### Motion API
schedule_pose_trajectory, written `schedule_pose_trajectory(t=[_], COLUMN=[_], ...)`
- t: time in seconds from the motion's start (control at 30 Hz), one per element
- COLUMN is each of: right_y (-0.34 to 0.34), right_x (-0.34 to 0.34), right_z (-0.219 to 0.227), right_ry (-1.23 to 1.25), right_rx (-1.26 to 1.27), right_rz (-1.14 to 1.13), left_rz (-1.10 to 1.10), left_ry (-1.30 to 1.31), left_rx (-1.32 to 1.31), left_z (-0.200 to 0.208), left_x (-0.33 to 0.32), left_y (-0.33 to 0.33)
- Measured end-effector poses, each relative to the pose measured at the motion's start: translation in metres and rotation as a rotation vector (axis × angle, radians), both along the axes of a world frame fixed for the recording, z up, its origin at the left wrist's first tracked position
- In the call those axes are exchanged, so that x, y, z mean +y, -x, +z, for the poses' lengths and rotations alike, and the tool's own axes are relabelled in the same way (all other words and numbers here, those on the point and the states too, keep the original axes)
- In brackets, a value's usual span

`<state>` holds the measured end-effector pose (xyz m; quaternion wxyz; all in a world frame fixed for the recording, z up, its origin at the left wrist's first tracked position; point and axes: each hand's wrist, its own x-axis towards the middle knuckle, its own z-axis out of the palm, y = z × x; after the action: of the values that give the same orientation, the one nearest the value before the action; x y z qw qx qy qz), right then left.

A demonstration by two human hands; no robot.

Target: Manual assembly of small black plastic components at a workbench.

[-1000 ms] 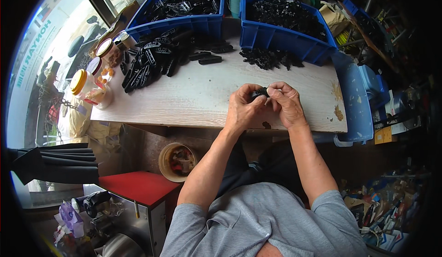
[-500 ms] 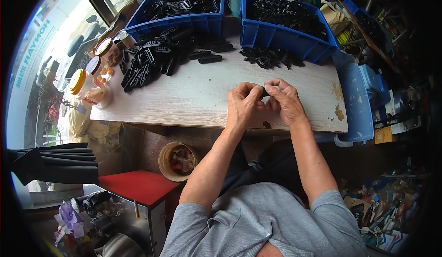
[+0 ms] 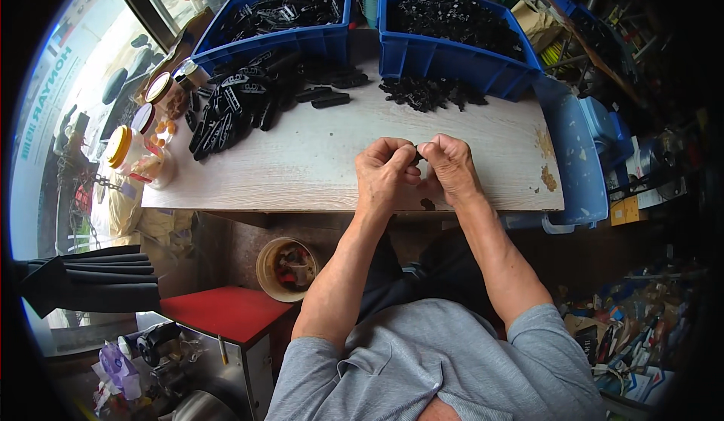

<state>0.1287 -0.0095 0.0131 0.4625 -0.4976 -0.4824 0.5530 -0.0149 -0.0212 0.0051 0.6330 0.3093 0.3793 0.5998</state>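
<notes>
Clearly, both hands meet above the near part of the pale worktop [image 3: 317, 164], right of its middle. The left hand [image 3: 381, 173] has its grip closed, thumb pressed toward curled fingers, on a small black piece [image 3: 418, 155]. The right hand [image 3: 452, 170] pinches at the same piece from the other side, its grip likewise closed, thumb and fingertips drawn together (most of the piece is hidden by the fingers, so its shape is hard to tell).

Beyond the hands, a heap of small black parts [image 3: 430, 94] lies on the worktop just in front of the right blue bin [image 3: 452, 65], which holds many more like them. To the left, a pile of long black parts [image 3: 230, 104] spreads before the left blue bin [image 3: 324, 40], itself loaded with similar ones. Near the worktop's left edge stands a clear jar with a yellow lid [image 3: 118, 146].
</notes>
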Motion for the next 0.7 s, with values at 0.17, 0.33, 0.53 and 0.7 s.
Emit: schedule_pose_trajectory(t=[0.17,0.33,0.53,0.7], right_y=[-0.011,-0.042,-0.125,-0.137], right_x=[0.003,0.005,0.028,0.034], right_z=[-0.007,0.007,0.017,0.012], right_ry=[-0.074,0.130,0.165,0.179], right_rx=[0.087,0.233,0.212,0.090], right_rz=[-0.026,-0.285,-0.862,-0.771], left_rz=[0.138,0.612,0.493,0.334], left_ry=[-0.337,-0.625,-0.587,-0.611], left_rx=[0.513,1.478,1.797,1.763], left_z=[-0.012,0.002,-0.020,-0.020], left_x=[0.004,0.055,0.088,0.079], left_y=[0.000,0.058,0.093,0.085])
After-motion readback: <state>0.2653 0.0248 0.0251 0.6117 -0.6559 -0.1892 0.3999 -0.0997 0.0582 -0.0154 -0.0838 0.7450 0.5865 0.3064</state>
